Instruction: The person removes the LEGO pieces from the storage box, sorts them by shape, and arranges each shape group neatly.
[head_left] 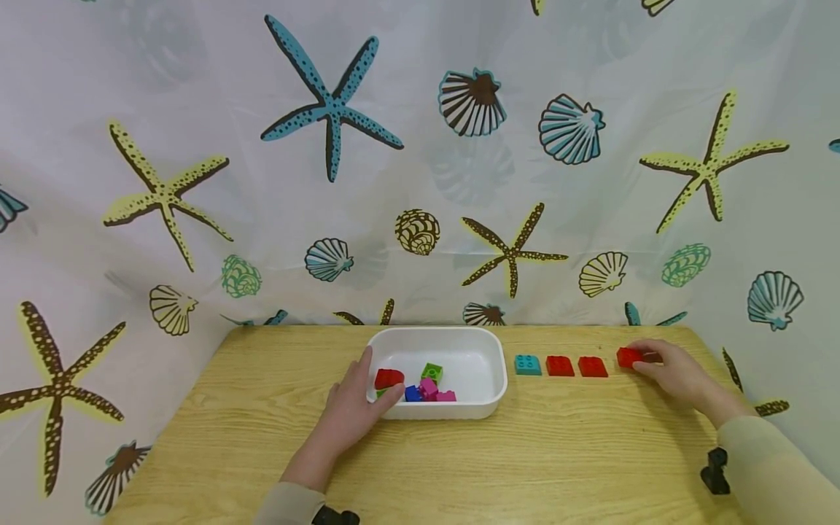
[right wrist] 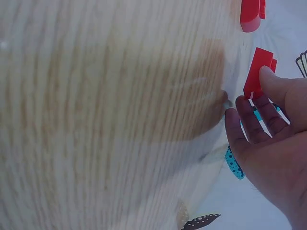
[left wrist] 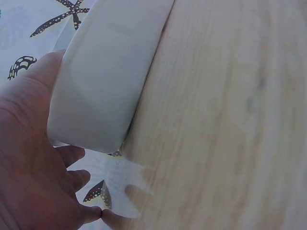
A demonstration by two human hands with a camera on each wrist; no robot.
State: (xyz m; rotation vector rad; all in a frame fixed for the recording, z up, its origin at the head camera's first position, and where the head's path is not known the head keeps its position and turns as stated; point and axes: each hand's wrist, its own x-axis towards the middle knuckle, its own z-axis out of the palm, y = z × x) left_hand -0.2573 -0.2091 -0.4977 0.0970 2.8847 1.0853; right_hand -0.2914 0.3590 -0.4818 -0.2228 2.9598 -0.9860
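At the right end of a row of toy building bricks, my right hand (head_left: 676,373) pinches a red brick (head_left: 628,357) between thumb and fingers; the right wrist view shows that brick (right wrist: 259,72) tilted, its studs facing away from the table. To its left lie two red bricks with sloped fronts, one nearer (head_left: 593,367) and one farther (head_left: 560,366), then a turquoise brick (head_left: 528,364). My left hand (head_left: 351,408) holds the left end of a white tray (head_left: 453,410), thumb over the rim and fingers along the outside.
Inside the tray sit a red brick (head_left: 389,378), a green brick (head_left: 432,372), a blue brick (head_left: 413,394) and magenta bricks (head_left: 428,389). Behind the wooden table (head_left: 459,474) hangs a white curtain (head_left: 407,175) printed with starfish and shells.
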